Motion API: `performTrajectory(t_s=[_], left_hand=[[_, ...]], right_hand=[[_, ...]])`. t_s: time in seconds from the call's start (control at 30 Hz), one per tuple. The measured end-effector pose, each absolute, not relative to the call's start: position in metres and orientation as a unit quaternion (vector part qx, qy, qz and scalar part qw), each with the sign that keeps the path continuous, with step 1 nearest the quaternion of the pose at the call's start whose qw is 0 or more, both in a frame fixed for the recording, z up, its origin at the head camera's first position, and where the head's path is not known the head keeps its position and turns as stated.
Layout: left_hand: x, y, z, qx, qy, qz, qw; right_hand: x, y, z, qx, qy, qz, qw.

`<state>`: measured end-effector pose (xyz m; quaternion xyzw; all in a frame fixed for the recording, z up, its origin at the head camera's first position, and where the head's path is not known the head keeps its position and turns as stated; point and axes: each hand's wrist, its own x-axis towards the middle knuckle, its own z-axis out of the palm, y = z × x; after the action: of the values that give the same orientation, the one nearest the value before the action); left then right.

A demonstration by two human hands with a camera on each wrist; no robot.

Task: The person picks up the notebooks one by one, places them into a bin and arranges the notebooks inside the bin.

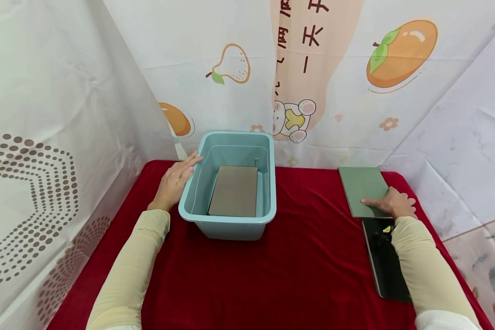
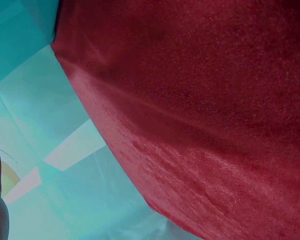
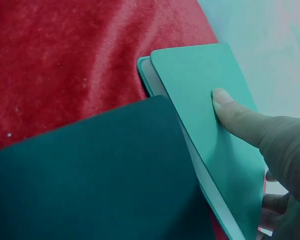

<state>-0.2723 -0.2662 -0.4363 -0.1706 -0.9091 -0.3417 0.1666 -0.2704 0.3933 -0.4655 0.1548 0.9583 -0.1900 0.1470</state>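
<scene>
At the right of the table lies a green notebook [image 1: 356, 188]. My right hand [image 1: 397, 204] grips its right side; in the right wrist view the thumb [image 3: 240, 114] presses on the cover while the other fingers curl at the outer edge, partly hidden. Directly nearer to me is a black notebook [image 1: 387, 270], partly covered by the right forearm. A blue plastic basin [image 1: 228, 231] stands left of the middle, with a grey-brown notebook [image 1: 235, 190] flat on its bottom. Against the basin's left rim rests my left hand [image 1: 174, 181], fingers extended and holding nothing.
Red cloth [image 1: 309, 256] covers the table and shows some creases. Printed white curtains [image 1: 231, 105] hang behind the table and along both sides, close to its edges. The basin's walls rise well above the notebook inside.
</scene>
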Motion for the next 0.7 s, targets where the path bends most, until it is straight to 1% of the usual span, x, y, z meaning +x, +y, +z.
performTrajectory(t_s=[0.3,0.57,0.7], left_hand=[[-0.271,-0.266,-0.436,-0.171,-0.908,-0.344,0.168],[-0.272,-0.267,-0.436,-0.175,-0.907,-0.343,0.169],[-0.273,-0.267,-0.436,-0.172,-0.908,-0.344,0.167]], right_hand=[[-0.273,0.398,-0.467,0.134,0.968,-0.182,0.112],[-0.278,0.406,-0.466,0.084,0.973,-0.21,0.035],[-0.279,0.408,-0.458,0.075,0.975,-0.205,0.042]])
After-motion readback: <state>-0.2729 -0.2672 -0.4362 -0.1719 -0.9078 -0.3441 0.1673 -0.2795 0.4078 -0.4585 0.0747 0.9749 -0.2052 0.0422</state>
